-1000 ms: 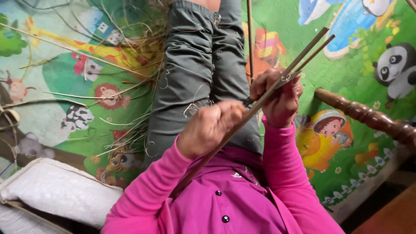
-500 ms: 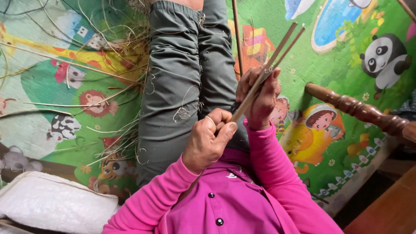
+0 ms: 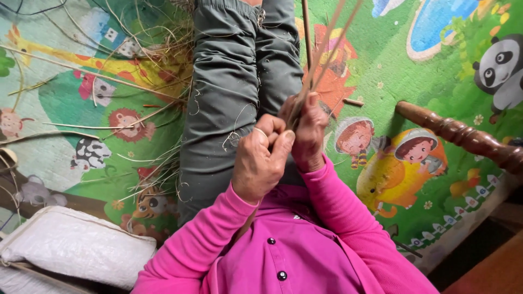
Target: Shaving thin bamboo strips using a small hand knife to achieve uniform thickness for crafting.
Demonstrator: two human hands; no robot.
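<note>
I sit on a colourful play mat with my legs in grey trousers point(image 3: 234, 92) stretched out ahead. My left hand point(image 3: 261, 160) and my right hand point(image 3: 308, 133) are close together above my lap, both closed on a thin bundle of long tan reed strips point(image 3: 321, 49). The strips rise from my fingers toward the top of the view. The left thumb presses against the bundle just below the right hand. Pink sleeves cover both arms. The lower ends of the strips are hidden behind my hands.
Loose dry strips and fibres point(image 3: 136, 109) lie scattered over the mat point(image 3: 425, 71) left of my legs. A white woven sack point(image 3: 71, 245) lies at lower left. A turned dark wooden post point(image 3: 463, 133) crosses the right side above the mat's edge.
The strips have swung from a rightward slant to nearly upright. My hands have come closer together, and the left hand has moved up to the bundle under the right hand.
</note>
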